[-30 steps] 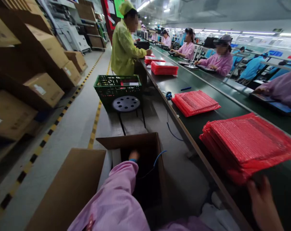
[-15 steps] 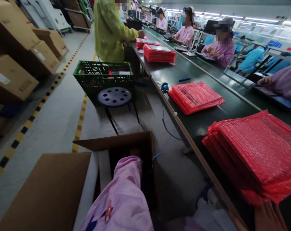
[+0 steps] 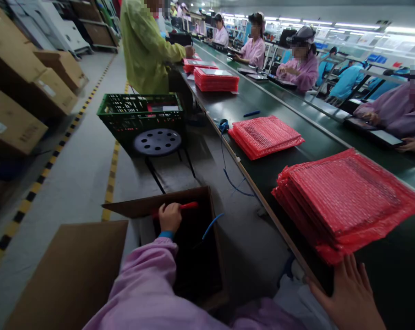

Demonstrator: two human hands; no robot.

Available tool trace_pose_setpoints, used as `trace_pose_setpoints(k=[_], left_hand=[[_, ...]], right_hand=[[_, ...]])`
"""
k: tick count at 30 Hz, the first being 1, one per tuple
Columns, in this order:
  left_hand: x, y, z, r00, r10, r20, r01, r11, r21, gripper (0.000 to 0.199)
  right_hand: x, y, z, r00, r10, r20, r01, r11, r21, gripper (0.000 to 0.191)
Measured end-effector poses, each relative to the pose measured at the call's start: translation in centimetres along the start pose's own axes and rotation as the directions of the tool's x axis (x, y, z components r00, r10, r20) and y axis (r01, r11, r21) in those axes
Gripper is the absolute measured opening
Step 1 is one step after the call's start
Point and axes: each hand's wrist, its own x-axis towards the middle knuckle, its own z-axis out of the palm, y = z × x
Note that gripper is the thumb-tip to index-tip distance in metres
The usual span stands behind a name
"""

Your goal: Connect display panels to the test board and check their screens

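Observation:
My left hand (image 3: 170,218) is inside the open cardboard box (image 3: 217,270), its fingers closed on a red item (image 3: 189,206). Only parts of that item show, as the box's dark inside hides the rest. A blue band circles the left wrist. On the dark green table at the right lies a thick stack of red bubble-wrap packets (image 3: 348,197). My right hand (image 3: 352,286) rests at the near side of this stack, fingers spread and touching its edge or very close to it.
A smaller red stack (image 3: 265,135) lies farther along the table (image 3: 297,112), with another (image 3: 216,80) beyond. Left of the table stand a round stool (image 3: 157,142) and a green crate (image 3: 142,107). A person in yellow (image 3: 144,50) stands behind them; several people sit across the table.
My left hand, hidden in the box before, now shows with a red item in its grip. More of my right hand is visible by the stack. The whole view has shifted slightly.

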Motion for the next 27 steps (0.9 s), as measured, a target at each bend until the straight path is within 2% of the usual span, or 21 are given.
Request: trace_pose_setpoints(k=[3, 5, 7, 8, 9, 10, 11, 12, 13, 14, 16, 17, 19, 21, 22, 23, 24, 25, 27], left_hand=[[0.2, 0.8, -6.2, 0.975, 0.072, -0.211, -0.074, 0.997, -0.004, 0.024], [0.7, 2.0, -10.7, 0.935, 0.123, -0.332, -0.129, 0.992, 0.002, 0.025], [1.4, 3.9, -15.6, 0.877, 0.181, -0.445, -0.192, 0.981, 0.020, 0.025], [1.7, 5.1, -18.0, 0.829, 0.222, -0.513, -0.237, 0.971, 0.037, 0.023], [1.9, 6.6, -20.5, 0.725, 0.295, -0.622, -0.318, 0.945, 0.079, 0.020], [1.9, 8.2, -22.9, 0.602, 0.369, -0.708, -0.395, 0.908, 0.137, 0.017], [1.9, 9.9, -25.3, 0.493, 0.434, -0.755, -0.461, 0.866, 0.196, 0.015], [1.7, 11.8, -27.5, 0.406, 0.476, -0.780, -0.510, 0.826, 0.239, 0.014], [1.4, 13.7, -29.5, 0.351, 0.503, -0.790, -0.555, 0.791, 0.257, 0.014], [1.0, 15.7, -31.3, 0.314, 0.504, -0.805, -0.603, 0.760, 0.241, 0.015], [0.3, 19.4, -34.4, 0.236, 0.473, -0.849, -0.736, 0.657, 0.161, 0.018], [-0.1, 21.1, -35.7, 0.222, 0.448, -0.866, -0.795, 0.598, 0.106, 0.021], [-0.8, 24.3, -37.9, 0.208, 0.417, -0.885, -0.882, 0.472, 0.015, 0.025], [-1.3, 26.8, -39.4, 0.205, 0.416, -0.886, -0.912, 0.409, -0.019, 0.034], [-1.3, 27.7, -39.7, 0.216, 0.414, -0.884, -0.915, 0.401, -0.036, 0.044], [-1.2, 28.4, -39.7, 0.249, 0.412, -0.876, -0.914, 0.400, -0.072, 0.056], [-0.8, 28.9, -39.3, 0.301, 0.405, -0.863, -0.911, 0.391, -0.134, 0.066], [-0.1, 29.3, -38.5, 0.374, 0.391, -0.841, -0.901, 0.370, -0.228, 0.073], [1.9, 29.9, -35.5, 0.573, 0.353, -0.740, -0.819, 0.295, -0.493, 0.075]], right_hand=[[-0.1, -0.3, -0.3, 0.998, -0.042, -0.046, 0.042, 0.999, 0.010, 0.105], [-0.3, -0.9, -1.2, 0.988, -0.022, -0.155, 0.042, 0.990, 0.133, 0.113], [-0.3, -2.1, -2.7, 0.942, -0.048, -0.331, 0.141, 0.955, 0.261, 0.111], [-0.2, -3.1, -3.5, 0.909, -0.084, -0.408, 0.221, 0.927, 0.302, 0.105], [0.0, -4.3, -4.4, 0.880, -0.136, -0.455, 0.309, 0.892, 0.330, 0.099], [0.4, -5.7, -5.3, 0.868, -0.186, -0.461, 0.375, 0.854, 0.361, 0.093], [0.9, -7.3, -6.1, 0.871, -0.238, -0.430, 0.424, 0.807, 0.411, 0.089], [1.6, -8.9, -6.9, 0.880, -0.283, -0.381, 0.450, 0.750, 0.485, 0.086], [2.5, -10.5, -7.7, 0.888, -0.315, -0.334, 0.456, 0.691, 0.561, 0.087], [3.4, -11.9, -8.4, 0.890, -0.354, -0.289, 0.454, 0.626, 0.634, 0.092], [5.4, -13.9, -9.6, 0.871, -0.374, -0.319, 0.473, 0.465, 0.748, 0.108], [6.2, -14.4, -10.3, 0.864, -0.372, -0.338, 0.474, 0.378, 0.795, 0.102], [7.3, -14.3, -11.5, 0.880, -0.304, -0.364, 0.443, 0.251, 0.861, 0.060], [7.8, -13.2, -12.8, 0.924, -0.133, -0.358, 0.379, 0.204, 0.903, 0.021], [8.1, -12.4, -13.4, 0.938, -0.003, -0.348, 0.342, 0.193, 0.920, 0.014], [8.5, -11.4, -13.9, 0.933, 0.139, -0.332, 0.308, 0.172, 0.936, 0.015], [9.1, -10.3, -14.4, 0.911, 0.273, -0.309, 0.282, 0.135, 0.950, 0.020], [9.9, -9.2, -14.7, 0.876, 0.392, -0.282, 0.269, 0.089, 0.959, 0.027], [11.9, -6.7, -14.8, 0.806, 0.551, -0.217, 0.259, 0.001, 0.966, 0.037]])
